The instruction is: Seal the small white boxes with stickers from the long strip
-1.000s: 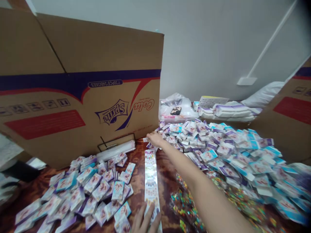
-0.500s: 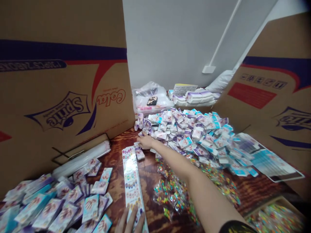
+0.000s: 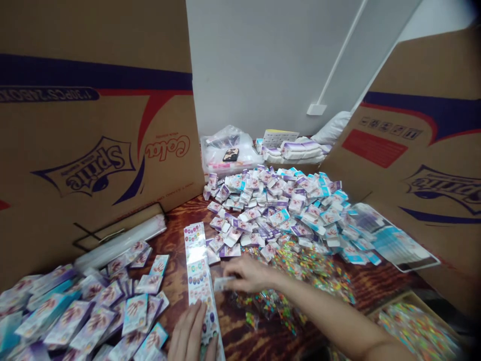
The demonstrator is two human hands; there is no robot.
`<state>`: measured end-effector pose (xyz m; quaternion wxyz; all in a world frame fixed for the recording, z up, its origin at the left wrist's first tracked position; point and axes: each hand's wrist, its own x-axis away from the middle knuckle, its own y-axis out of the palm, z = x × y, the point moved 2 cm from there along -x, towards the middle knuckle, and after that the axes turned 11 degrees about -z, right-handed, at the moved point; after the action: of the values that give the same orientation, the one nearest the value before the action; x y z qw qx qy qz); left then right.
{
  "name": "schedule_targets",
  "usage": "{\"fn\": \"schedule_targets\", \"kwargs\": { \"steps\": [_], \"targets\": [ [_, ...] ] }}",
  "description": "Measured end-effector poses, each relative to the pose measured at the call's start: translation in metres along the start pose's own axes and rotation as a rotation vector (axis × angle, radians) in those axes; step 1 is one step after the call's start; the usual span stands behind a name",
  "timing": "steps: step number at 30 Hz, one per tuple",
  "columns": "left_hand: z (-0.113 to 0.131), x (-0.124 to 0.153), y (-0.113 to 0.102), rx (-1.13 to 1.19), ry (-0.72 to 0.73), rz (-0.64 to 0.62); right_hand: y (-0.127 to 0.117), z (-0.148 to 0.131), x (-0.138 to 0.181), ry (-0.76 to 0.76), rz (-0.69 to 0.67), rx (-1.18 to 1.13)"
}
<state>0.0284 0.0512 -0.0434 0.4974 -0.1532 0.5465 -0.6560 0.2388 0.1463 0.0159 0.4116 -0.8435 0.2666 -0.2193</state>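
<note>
My left hand (image 3: 192, 332) lies flat with fingers stretched out on the near end of a long glossy sticker strip (image 3: 198, 265) on the wooden table. My right hand (image 3: 250, 275) hovers just right of the strip and pinches a small blurred card (image 3: 222, 284) over a heap of clear bags with colourful bits (image 3: 300, 265). A big pile of small white, purple and teal boxes (image 3: 278, 208) lies beyond my right hand. A second pile of the same boxes (image 3: 86, 311) spreads at the lower left.
A large Sprite/Cola cardboard carton (image 3: 93, 135) stands at the left and another carton (image 3: 421, 155) at the right. A roll of clear plastic (image 3: 120, 240) lies by the left carton. Plastic bags and stacked packs (image 3: 270, 150) sit against the back wall.
My right hand drew back from the far pile toward me with a small card in its fingers. My left hand stayed on the strip. The view shifted right.
</note>
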Motion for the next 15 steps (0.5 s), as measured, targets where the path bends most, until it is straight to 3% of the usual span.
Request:
{"fn": "schedule_targets", "kwargs": {
  "steps": [4, 8, 10, 11, 12, 15],
  "targets": [
    [0.028, -0.034, -0.007, 0.25, 0.064, -0.192, 0.028, -0.017, 0.028, -0.026, -0.119, -0.184],
    [0.04, -0.047, 0.003, 0.429, 0.01, -0.347, 0.016, -0.009, 0.049, 0.047, -0.189, -0.24],
    [0.045, -0.047, 0.007, 0.455, -0.039, -0.446, -0.007, 0.013, 0.059, 0.284, -0.1, -0.073],
    [0.048, -0.046, 0.008, 0.453, -0.046, -0.509, -0.021, 0.029, 0.065, 0.543, 0.005, 0.094],
    [0.053, -0.045, 0.01, 0.44, -0.036, -0.576, -0.033, 0.044, 0.068, 0.68, 0.062, 0.165],
    [0.07, -0.041, 0.018, 0.332, 0.022, -0.767, -0.054, 0.084, 0.066, 0.895, 0.109, 0.265]
  ]
}}
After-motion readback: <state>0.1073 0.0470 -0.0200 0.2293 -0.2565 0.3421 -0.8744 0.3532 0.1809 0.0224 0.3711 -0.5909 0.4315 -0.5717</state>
